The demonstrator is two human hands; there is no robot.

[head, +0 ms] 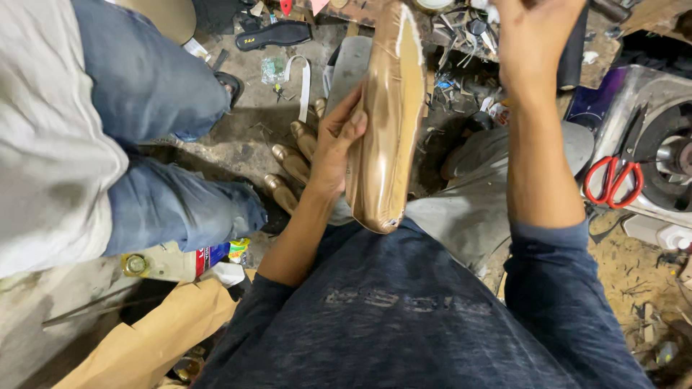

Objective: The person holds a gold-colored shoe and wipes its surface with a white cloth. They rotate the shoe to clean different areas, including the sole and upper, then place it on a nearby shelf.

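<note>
The gold shoe upper (386,122), stretched over a last and wrapped in clear film, stands upright in front of the person's chest, its long axis running from the lap up toward the cluttered table (609,50). The left hand (335,148) grips it from the left side, thumb and fingers curled against its edge about midway along, so the pale sole side faces right. The left forearm rises from the lap at a slant, elbow bent and close to the body.

The right hand (530,36) is well apart from the shoe, reaching up and away over the table among scattered tools; its fingers run out of the top of the view, so I cannot tell whether it is closed on anything. The right arm is stretched nearly straight, sleeve pushed to the elbow.

So the left hand is the nearer one, already touching the shoe. Several gold heels (292,162) lie on the floor just beyond the left wrist, and red-handled scissors (613,180) rest on a machine at the right
</note>
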